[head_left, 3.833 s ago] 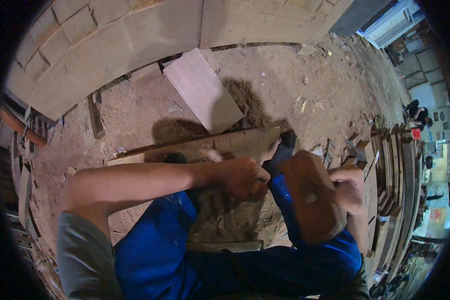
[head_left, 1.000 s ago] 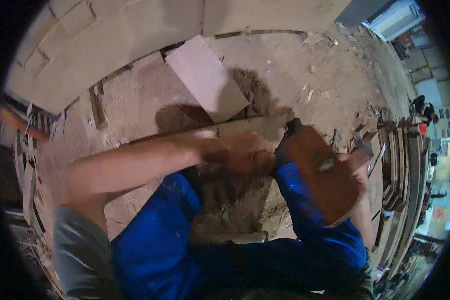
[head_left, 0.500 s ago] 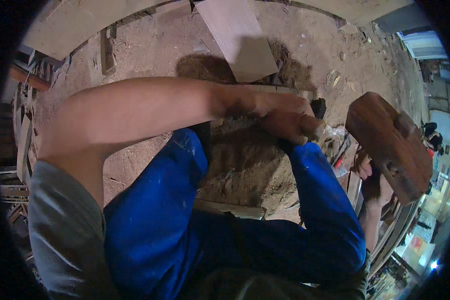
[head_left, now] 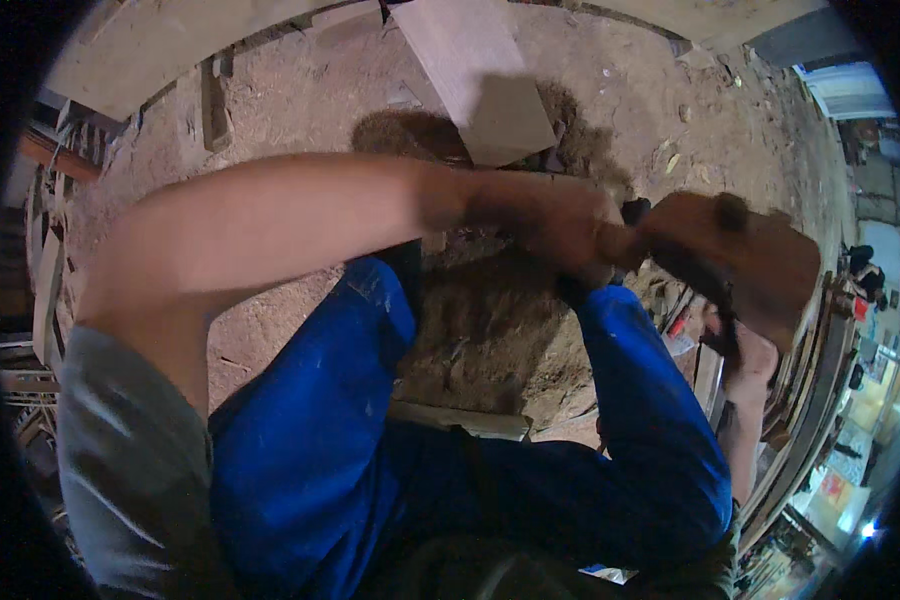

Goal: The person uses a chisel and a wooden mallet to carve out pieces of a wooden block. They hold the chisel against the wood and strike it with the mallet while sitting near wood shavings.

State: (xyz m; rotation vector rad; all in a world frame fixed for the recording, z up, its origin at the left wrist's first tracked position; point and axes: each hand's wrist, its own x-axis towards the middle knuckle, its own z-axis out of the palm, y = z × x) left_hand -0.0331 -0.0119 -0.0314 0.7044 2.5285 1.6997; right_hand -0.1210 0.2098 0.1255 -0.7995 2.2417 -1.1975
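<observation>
My left arm reaches across above my knees, and my left hand (head_left: 565, 225) is closed round a wooden-handled tool. Only the blunt end of its handle (head_left: 618, 243) sticks out past my fist; its working end is hidden. At the right, my right hand (head_left: 753, 358) grips a brown wooden mallet (head_left: 745, 262). The block-shaped mallet head, blurred by motion, is up against the handle end, though whether they touch I cannot tell. Most of the mallet's own handle is hidden behind its head.
A pale board (head_left: 475, 80) lies ahead, its near end just beyond my left hand. Sawdust and chips cover the earthen floor (head_left: 300, 110). Long timber strips (head_left: 805, 430) are stacked at the right. A wood piece (head_left: 460, 418) lies between my legs.
The mallet has swung left, its head coming from well apart up to the end of the handle in my left hand. My left hand has stayed almost in place.
</observation>
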